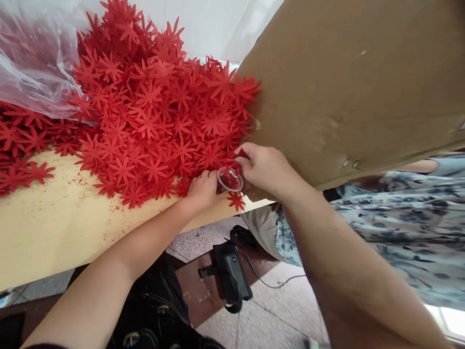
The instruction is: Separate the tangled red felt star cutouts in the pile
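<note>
My left hand (pixel 203 190) is closed around the side of a small clear plastic cup (pixel 230 179), whose round mouth tilts toward me; something red shows inside it. Just over the cup's far rim, my right hand (pixel 267 167) pinches a red flower-shaped piece (pixel 241 156), partly hidden by the fingers. Behind both hands rises a big heap of red flower-shaped cutouts (pixel 156 116) with narrow petals. One loose red cutout (pixel 236 200) lies at the table edge below the cup.
A clear plastic bag (pixel 39 58) lies over more cutouts at the left of the pale wooden table (pixel 72 223). A large brown board (pixel 356 87) stands at the right, with a person in patterned clothing (pixel 392 232) beyond it. Below, a black strapped device (pixel 230 271) rests on a brown bench (pixel 196 295).
</note>
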Demonstrator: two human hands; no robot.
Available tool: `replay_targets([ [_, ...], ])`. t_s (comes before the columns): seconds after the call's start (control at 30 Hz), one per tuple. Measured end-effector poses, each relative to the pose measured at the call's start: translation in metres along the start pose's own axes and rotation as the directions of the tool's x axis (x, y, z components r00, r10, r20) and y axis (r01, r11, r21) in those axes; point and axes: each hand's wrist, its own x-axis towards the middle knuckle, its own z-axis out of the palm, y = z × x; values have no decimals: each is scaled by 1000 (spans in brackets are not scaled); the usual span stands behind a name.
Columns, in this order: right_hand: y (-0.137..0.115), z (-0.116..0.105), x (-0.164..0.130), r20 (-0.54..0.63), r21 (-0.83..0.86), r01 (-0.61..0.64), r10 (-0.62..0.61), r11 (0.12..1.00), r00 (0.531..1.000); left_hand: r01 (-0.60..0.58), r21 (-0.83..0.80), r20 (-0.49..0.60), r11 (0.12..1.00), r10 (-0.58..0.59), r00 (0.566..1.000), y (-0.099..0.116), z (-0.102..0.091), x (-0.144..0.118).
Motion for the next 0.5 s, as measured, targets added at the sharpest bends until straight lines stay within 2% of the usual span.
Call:
replay_targets([
  [0.17, -3, 10, 3, -204, 166, -4, 39, 986, 978, -34, 20, 70, 999, 32, 997, 6, -28, -6],
  [0.23, -9, 13, 5, -264, 311, 51, 34, 949, 964, -13, -100, 35, 995, 17, 999, 7, -46, -9],
  [0.27, -15, 15, 5, -285, 399, 93, 27, 912, 958, 26, -237, -2, 971, -27, 1000, 7, -55, -11],
  [0.3, -25, 17, 4, -299, 487, 141, 13, 862, 954, 71, -417, -31, 906, -92, 995, 6, -65, -13],
  [0.33, -38, 19, 1, -309, 566, 192, -9, 802, 951, 109, -607, -41, 787, -168, 985, 4, -75, -15],
  [0.4, -69, 24, -7, -336, 669, 296, -78, 681, 939, 140, -886, 6, 442, -292, 956, 0, -94, -21],
  [0.47, -102, 29, -16, -391, 687, 406, -164, 602, 905, 80, -987, 25, 142, -349, 937, -4, -110, -28],
  [0.5, -117, 32, -18, -406, 689, 446, -205, 572, 891, 23, -999, 4, 47, -375, 927, -5, -116, -31],
])
